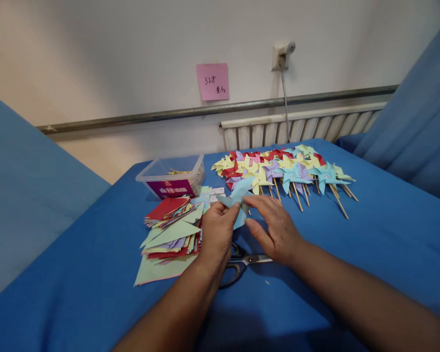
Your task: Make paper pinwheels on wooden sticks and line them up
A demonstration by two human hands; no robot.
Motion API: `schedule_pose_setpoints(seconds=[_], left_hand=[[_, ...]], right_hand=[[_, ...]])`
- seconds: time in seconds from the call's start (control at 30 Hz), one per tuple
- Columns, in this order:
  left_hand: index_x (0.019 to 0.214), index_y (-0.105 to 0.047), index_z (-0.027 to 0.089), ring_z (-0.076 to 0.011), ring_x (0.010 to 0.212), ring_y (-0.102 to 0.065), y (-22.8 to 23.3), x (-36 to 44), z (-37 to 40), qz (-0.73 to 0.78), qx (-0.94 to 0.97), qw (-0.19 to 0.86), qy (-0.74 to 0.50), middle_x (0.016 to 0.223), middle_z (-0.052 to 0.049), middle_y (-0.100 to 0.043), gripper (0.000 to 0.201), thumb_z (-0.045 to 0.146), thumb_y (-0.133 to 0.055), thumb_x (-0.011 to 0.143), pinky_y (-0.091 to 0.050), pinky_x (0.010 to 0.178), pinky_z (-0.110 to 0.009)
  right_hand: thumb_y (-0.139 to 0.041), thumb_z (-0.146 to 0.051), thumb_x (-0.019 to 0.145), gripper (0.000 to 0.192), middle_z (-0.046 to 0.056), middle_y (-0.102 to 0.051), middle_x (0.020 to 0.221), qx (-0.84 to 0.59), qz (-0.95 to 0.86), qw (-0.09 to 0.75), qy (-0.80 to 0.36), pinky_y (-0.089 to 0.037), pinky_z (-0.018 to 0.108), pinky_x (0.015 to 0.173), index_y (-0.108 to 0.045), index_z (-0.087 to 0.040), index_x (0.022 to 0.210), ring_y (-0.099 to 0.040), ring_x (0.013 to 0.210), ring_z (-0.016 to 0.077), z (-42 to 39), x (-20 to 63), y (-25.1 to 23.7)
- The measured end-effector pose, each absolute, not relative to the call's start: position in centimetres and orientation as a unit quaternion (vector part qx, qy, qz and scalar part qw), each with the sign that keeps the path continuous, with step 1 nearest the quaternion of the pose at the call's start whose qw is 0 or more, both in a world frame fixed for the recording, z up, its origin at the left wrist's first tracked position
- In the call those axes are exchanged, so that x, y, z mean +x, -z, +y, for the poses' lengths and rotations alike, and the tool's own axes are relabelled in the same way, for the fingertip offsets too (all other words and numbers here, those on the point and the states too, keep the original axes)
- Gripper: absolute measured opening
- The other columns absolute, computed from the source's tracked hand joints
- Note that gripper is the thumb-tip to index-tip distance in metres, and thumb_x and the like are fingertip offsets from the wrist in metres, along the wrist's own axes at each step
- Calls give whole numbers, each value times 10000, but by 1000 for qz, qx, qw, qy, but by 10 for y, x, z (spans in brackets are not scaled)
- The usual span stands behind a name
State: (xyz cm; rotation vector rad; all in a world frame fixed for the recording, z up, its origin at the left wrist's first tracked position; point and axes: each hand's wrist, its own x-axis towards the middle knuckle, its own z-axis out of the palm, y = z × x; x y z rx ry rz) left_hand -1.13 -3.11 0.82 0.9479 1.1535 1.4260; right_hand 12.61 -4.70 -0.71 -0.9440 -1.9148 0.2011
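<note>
A light blue paper pinwheel [240, 189] with folded blades is raised above the table in front of me. My left hand [220, 230] is closed, pinching it near its middle between thumb and fingers. From the right, my right hand [273, 226] reaches the pinwheel, fingertips touching its right side, with a gap between thumb and forefinger. Whether a stick or pin is attached is hidden. Beneath my hands lie scissors [250, 259] with dark handles, partly covered by the left wrist. Cut paper sheets [174, 232] in several colours are stacked left of my left hand.
Many finished pinwheels [291, 173] on sticks lie at the back right of the blue-covered table [352, 264]. A clear plastic box [172, 176] holding thin sticks stands at the back left. Behind are a radiator [315, 126], a wall pipe and a plugged socket [281, 56].
</note>
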Motion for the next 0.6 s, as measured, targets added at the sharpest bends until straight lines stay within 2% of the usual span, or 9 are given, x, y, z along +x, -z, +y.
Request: schedule_pose_setpoints(seconds=[0.13,0.27,0.43,0.6], left_hand=[[838,-701,133,-128,564,-583,-6,-12,-30,476,382,536,-584,676,-13,-686,339,345,-801,593,-445,604,-250],[873,-713,130,-139,606,-618,-7,-11,-31,476,371,551,-577,768,-45,-727,365,322,-813,579,-466,627,-252],[889,-723,149,-137,621,-631,-6,-10,-30,468,375,554,-577,806,-41,-740,373,322,-819,573,-481,646,-253],[861,-722,157,-142,638,-635,-2,-11,-29,468,397,548,-569,782,-27,-733,335,317,-816,583,-481,649,-252]], right_hand=[[-493,-256,931,238,73,-663,1022,-388,-716,555,-166,-476,373,856,-586,-220,1147,-612,944,200,-42,127,10],[-582,-272,873,208,46,-644,913,-429,-625,608,-237,-485,331,758,-610,-218,1071,-599,795,172,-34,125,16],[-651,-366,815,238,17,-624,789,-443,-546,606,-372,-458,292,635,-624,-211,994,-570,685,157,-26,124,24],[-706,-378,755,220,-8,-589,685,-444,-543,599,-387,-412,273,568,-651,-218,894,-516,614,143,-21,126,26]])
